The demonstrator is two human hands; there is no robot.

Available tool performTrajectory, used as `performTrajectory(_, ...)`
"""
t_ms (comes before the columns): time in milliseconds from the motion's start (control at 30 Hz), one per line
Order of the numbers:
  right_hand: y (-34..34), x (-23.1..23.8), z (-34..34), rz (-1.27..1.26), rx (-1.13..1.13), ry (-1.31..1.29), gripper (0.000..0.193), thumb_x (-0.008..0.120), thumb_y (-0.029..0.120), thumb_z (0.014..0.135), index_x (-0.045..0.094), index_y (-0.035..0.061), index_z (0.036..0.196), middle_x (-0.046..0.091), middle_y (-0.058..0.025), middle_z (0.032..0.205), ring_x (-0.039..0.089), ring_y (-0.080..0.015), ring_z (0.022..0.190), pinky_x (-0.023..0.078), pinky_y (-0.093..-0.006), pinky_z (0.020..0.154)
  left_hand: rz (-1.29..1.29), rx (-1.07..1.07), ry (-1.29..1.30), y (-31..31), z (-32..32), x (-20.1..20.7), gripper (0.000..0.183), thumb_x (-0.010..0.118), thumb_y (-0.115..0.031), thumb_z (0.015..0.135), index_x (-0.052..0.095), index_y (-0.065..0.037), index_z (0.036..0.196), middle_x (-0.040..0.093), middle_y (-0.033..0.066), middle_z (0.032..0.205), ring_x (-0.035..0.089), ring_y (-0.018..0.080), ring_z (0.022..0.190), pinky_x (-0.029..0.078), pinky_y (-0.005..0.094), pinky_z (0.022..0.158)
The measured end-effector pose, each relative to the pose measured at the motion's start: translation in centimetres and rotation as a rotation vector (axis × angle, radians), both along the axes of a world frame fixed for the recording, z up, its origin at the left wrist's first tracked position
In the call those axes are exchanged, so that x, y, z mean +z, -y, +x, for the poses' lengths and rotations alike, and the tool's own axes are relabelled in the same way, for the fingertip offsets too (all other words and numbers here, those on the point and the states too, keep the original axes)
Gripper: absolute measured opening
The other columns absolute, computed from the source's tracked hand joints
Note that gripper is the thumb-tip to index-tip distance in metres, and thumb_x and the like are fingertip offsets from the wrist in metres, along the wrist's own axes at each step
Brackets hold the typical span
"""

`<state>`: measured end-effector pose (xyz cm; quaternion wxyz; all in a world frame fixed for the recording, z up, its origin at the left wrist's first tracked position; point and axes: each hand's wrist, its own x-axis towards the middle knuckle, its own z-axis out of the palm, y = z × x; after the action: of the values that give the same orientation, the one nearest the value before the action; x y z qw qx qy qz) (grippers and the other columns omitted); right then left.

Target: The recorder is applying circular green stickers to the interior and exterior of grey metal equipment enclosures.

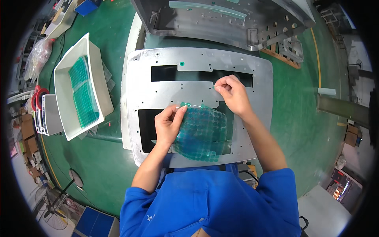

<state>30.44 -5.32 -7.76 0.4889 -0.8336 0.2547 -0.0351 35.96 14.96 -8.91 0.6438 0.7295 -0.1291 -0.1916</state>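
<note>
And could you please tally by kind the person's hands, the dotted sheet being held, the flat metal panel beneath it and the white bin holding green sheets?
Hands, left hand and right hand: 2
Held dotted sheet: 1
Flat metal panel: 1
White bin with green sheets: 1
Total: 5

Two bare hands appeared: one left hand (169,124) and one right hand (233,96). One sheet of round green stickers (201,134) hung from the left hand, its stickers too crowded to count. One flat metal panel (169,93) lay beneath both hands, bearing one stuck green dot (182,63) ahead of the left hand. One metal housing (217,25) stood beyond both hands. One pedestal fan (55,211) stood left of the left hand.
</note>
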Motion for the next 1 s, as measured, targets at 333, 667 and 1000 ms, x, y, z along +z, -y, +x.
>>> performTrajectory(333,-0.43,-0.16,0.86,-0.25,0.086,-0.087,0.004,0.058,0.011,0.072,0.06,0.0091,0.074,0.053,-0.0027,0.077,0.049,-0.0206,0.075,0.041,-0.0325,0.069,0.014,0.006,-0.012,-0.55,-0.02,-0.57,0.017,0.063,-0.013,0.078,0.058,0.002,0.072,0.044,-0.0042,0.052,0.034,0.0016,0.048,0.027,0.0171,0.043)
performTrajectory(667,-0.47,-0.24,1.2,-0.28,0.088,-0.136,0.004,0.057,0.014,0.072,0.06,0.0099,0.073,0.053,-0.0024,0.077,0.049,-0.0209,0.077,0.041,-0.0339,0.068,-0.004,0.019,-0.037,-0.41,-0.01,-1.03,0.017,0.062,-0.013,0.078,0.058,0.002,0.071,0.043,-0.0051,0.052,0.033,0.0015,0.048,0.026,0.0172,0.042)
performTrajectory(1000,-0.83,-0.29,0.87,-0.265,0.071,-0.051,0.011,0.063,0.014,0.068,0.058,0.0098,0.076,0.049,-0.0008,0.069,0.047,-0.0161,0.066,0.04,-0.0298,0.06,-0.002,0.027,-0.04,-0.97,0.05,-0.64,0.017,0.062,-0.012,0.078,0.056,0.001,0.069,0.041,-0.0057,0.052,0.032,0.0009,0.049,0.025,0.0169,0.042)
